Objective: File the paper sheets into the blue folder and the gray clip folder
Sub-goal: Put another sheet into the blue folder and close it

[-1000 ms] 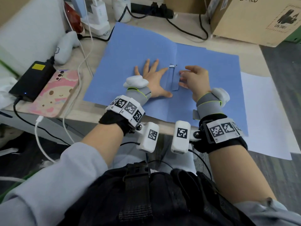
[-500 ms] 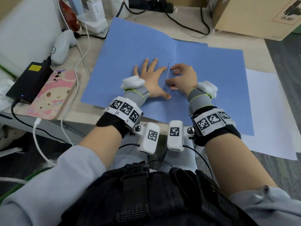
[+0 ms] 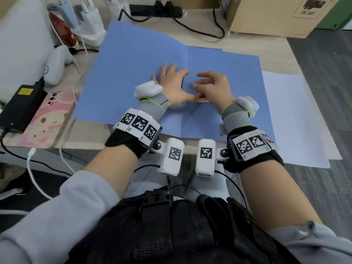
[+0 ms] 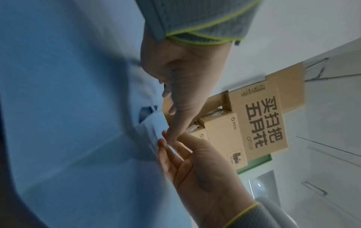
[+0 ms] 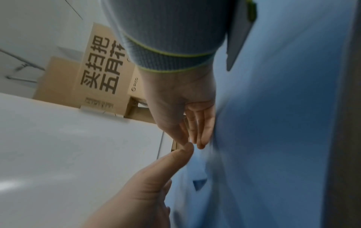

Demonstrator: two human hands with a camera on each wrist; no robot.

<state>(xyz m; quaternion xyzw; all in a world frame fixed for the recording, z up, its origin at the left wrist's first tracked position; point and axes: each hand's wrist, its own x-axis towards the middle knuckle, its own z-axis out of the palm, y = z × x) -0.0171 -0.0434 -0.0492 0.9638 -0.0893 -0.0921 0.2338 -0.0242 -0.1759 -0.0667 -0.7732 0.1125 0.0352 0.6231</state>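
Note:
The blue folder (image 3: pixel 133 73) lies open on the desk. My left hand (image 3: pixel 171 82) rests flat on its left half beside the spine, fingers spread. My right hand (image 3: pixel 213 86) hovers just right of the spine with its fingers loosely bent, and its thumb meets my left thumb. In the left wrist view the folder's blue fastener strip (image 4: pixel 151 131) lies slightly raised between the left hand (image 4: pixel 195 169) and the right hand (image 4: pixel 185 69); neither pinches it. White paper sheets (image 3: pixel 295 121) lie to the right, partly under the folder. No gray clip folder is in view.
Left of the folder are a black power adapter (image 3: pixel 21 103), a pink phone case (image 3: pixel 47 122), white cables (image 3: pixel 66 92) and a white controller (image 3: pixel 57 61). A cardboard box (image 3: pixel 276 16) and a black power strip (image 3: pixel 158 10) stand behind it. The desk's front edge runs under my wrists.
The right hand pinched the fastener strip upright half a second ago; now it has let go and the strip lies low. The left hand stayed flat. The thumbs now touch.

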